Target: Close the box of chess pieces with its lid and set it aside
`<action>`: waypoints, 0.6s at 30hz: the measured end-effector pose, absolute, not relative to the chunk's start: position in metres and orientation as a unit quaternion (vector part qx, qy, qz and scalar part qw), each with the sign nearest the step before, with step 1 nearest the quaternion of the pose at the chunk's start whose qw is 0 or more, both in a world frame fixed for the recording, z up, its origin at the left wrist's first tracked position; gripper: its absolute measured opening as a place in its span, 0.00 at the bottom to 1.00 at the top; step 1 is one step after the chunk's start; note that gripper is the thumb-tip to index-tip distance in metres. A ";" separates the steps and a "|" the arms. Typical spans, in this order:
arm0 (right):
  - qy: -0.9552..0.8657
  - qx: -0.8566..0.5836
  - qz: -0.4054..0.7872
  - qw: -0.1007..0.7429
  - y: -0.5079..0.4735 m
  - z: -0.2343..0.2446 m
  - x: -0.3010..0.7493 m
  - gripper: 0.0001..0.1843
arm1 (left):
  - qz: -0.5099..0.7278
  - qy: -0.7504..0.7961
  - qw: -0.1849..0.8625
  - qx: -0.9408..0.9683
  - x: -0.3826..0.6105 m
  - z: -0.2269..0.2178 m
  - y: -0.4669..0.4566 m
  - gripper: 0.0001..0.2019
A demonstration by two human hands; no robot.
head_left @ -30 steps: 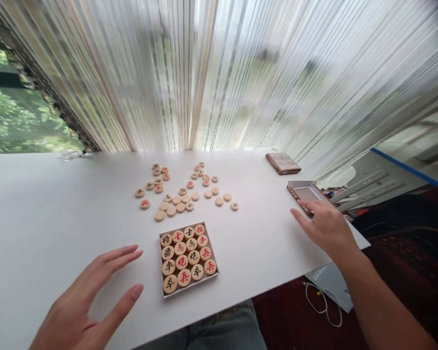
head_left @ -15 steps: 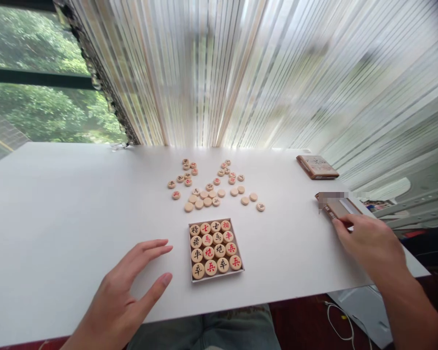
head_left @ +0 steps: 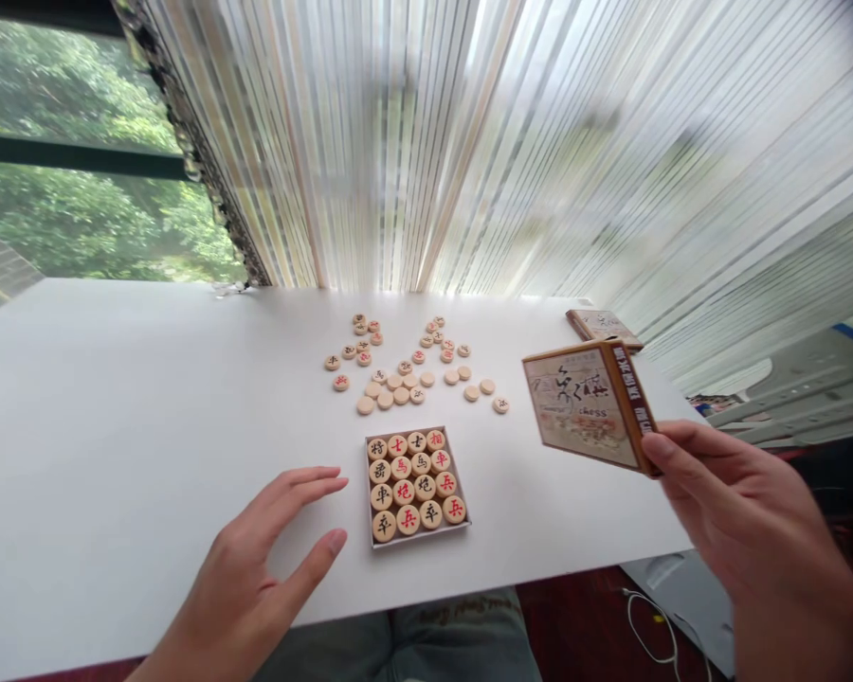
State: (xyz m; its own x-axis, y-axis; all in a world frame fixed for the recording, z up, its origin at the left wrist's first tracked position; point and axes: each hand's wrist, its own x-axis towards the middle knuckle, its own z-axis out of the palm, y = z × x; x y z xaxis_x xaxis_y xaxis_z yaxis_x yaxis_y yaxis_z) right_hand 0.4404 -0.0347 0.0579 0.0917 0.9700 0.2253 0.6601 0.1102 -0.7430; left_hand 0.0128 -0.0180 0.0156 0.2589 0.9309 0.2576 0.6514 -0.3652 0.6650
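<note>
My right hand grips a brown printed box lid and holds it tilted above the right part of the white table, its printed face toward me. My left hand lies open with fingers spread on the table, just left of a shallow box tray packed with round wooden Chinese chess pieces marked in red and black. Several loose chess pieces lie scattered beyond the tray.
A second brown box lies at the table's far right edge. Striped sheer curtains hang behind the table, with a window and trees at the left. A white cable lies on the floor below the right edge.
My right hand took hold of the box lid at the table's right edge and lifted it up and inward, turning its printed face to me. My left hand stayed put.
</note>
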 end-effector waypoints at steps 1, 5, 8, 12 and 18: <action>-0.625 -0.622 0.242 0.405 -0.031 0.059 0.432 0.21 | 0.323 0.518 0.222 0.760 0.016 0.018 -0.017 0.17; -0.528 -0.542 0.409 0.511 -0.019 0.063 0.397 0.16 | 0.325 0.484 0.242 0.776 0.032 0.031 -0.012 0.16; -0.417 -0.461 0.535 0.572 -0.014 0.064 0.372 0.12 | 0.351 0.476 0.267 0.761 0.045 0.039 -0.009 0.16; -0.332 -0.374 0.641 0.583 -0.014 0.064 0.348 0.13 | 0.367 0.487 0.360 0.706 0.061 0.040 -0.007 0.22; -0.267 -0.344 0.709 0.555 -0.014 0.051 0.325 0.12 | 0.428 0.451 0.516 0.590 0.075 0.030 -0.009 0.30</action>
